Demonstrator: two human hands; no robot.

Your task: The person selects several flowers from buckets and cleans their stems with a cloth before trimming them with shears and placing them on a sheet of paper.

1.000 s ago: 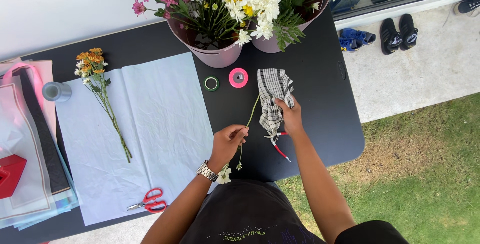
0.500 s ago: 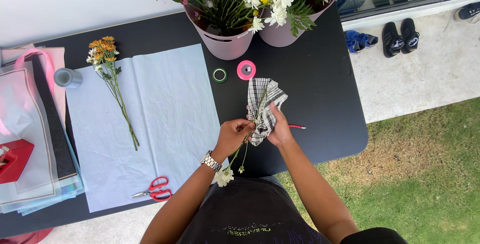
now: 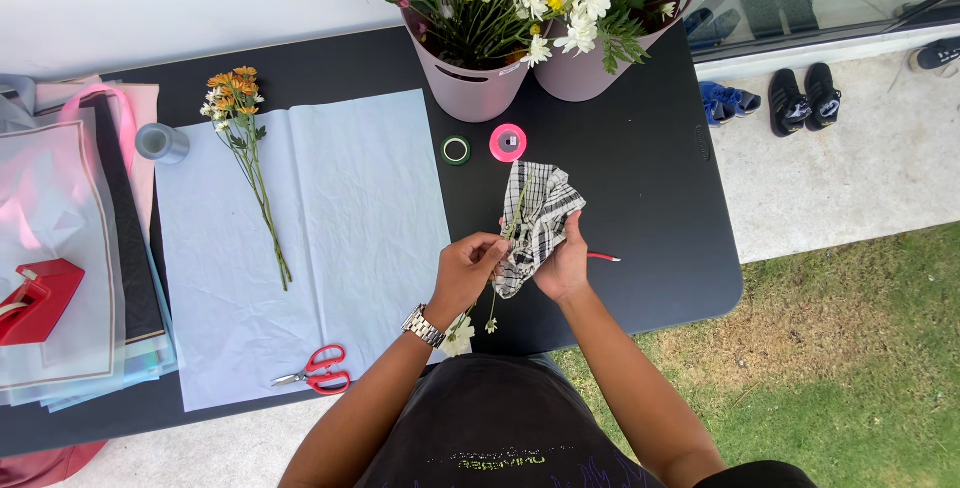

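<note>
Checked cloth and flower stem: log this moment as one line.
left hand: pinches flower stem | right hand: grips checked cloth around stem | red-handled tool: on black table

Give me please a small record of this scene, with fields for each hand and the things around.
left hand: holds a thin flower stem, blossoms hanging toward the person
right hand: grips a checked cloth around the stem
surface: black table
on paper: pale blue paper sheet with a small bunch of orange and white flowers; red scissors at its near edge
behind hands: two pink pots of flowers, green tape roll, pink tape roll
far left: red tape dispenser
</note>
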